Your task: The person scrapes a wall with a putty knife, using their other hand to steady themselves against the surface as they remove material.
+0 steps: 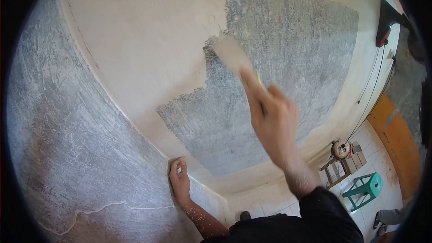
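Note:
My right hand (274, 114) is wrapped round the handle of a scraper (231, 54). The scraper's wide blade, slightly blurred, lies at the ragged left edge of a grey scraped patch (292, 49) on the wall. Pale coating (135, 31) covers the wall to the left of and above that patch. Near the corner of the two walls, my left hand (180, 180) rests against the wall with its fingers curled, thumb and fingertips close together, and nothing shows in it. Light flecks dot the left forearm.
A mottled grey wall (67, 144) with a pale wavy line fills the left. At lower right are a green stool (366, 191), a wooden stand with a cable reel (342, 149), an orange board (396, 139) and another person's feet. Cables hang along the right.

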`<state>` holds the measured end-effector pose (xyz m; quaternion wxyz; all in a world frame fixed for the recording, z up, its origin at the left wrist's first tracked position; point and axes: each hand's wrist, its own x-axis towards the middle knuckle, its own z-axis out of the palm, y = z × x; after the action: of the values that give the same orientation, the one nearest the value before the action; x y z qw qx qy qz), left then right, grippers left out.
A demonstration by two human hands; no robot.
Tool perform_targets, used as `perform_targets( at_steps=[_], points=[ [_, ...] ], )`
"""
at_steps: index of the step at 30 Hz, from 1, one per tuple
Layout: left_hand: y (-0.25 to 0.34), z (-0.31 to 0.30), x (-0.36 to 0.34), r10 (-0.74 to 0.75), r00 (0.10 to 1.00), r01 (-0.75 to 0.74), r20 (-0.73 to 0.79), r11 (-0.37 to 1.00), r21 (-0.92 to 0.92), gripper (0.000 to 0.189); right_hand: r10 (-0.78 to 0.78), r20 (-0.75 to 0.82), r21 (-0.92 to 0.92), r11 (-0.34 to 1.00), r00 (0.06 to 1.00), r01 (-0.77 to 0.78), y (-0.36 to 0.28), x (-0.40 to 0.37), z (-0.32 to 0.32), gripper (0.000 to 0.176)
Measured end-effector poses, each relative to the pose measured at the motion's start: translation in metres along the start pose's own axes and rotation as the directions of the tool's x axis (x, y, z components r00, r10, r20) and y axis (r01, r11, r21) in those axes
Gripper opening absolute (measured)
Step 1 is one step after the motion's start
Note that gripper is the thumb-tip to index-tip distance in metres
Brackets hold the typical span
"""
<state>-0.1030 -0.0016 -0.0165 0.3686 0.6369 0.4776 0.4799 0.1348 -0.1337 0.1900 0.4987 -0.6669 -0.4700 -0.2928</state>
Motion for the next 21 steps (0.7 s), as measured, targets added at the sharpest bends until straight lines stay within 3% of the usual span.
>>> perform_targets(
  at_steps=[3,6,10,13,16,19,21],
  points=[
    [-0.003,-0.001,0.005,0.02,1.0,-0.02,0.004,1.0,0.017,0.028,0.0,-0.056,0.035,0.999,0.998,0.002,0.002,-0.002,0.006,0.033],
    [0.001,0.007,0.011,0.03,0.999,-0.031,0.023,0.999,0.008,0.027,-0.101,-0.069,0.022,0.994,0.992,0.103,-0.012,0.028,-0.018,0.031],
    [-0.011,0.004,0.007,0.002,1.0,-0.002,-0.017,1.0,0.011,0.028,-0.026,-0.08,0.023,0.999,0.997,0.027,0.016,-0.005,0.005,0.028],
    [-0.014,0.005,0.009,-0.011,1.0,0.011,0.0,1.0,-0.011,0.028,-0.019,-0.107,0.034,0.999,0.994,0.023,0.001,0.03,0.003,0.031],
    [-0.009,0.003,0.008,-0.031,1.0,0.031,0.003,0.999,0.042,0.029,-0.103,-0.168,0.037,0.993,0.98,0.111,-0.016,0.064,-0.011,0.031],
    [-0.007,0.001,0.003,-0.071,0.997,0.07,0.011,0.995,0.072,0.03,-0.002,-0.022,-0.022,1.0,1.0,0.001,0.012,0.007,-0.007,0.031],
    [-0.003,0.003,0.001,-0.053,0.998,0.05,0.017,0.991,0.125,0.031,-0.046,-0.048,-0.065,0.997,0.998,0.043,0.01,0.004,0.0,0.033]
  ],
)
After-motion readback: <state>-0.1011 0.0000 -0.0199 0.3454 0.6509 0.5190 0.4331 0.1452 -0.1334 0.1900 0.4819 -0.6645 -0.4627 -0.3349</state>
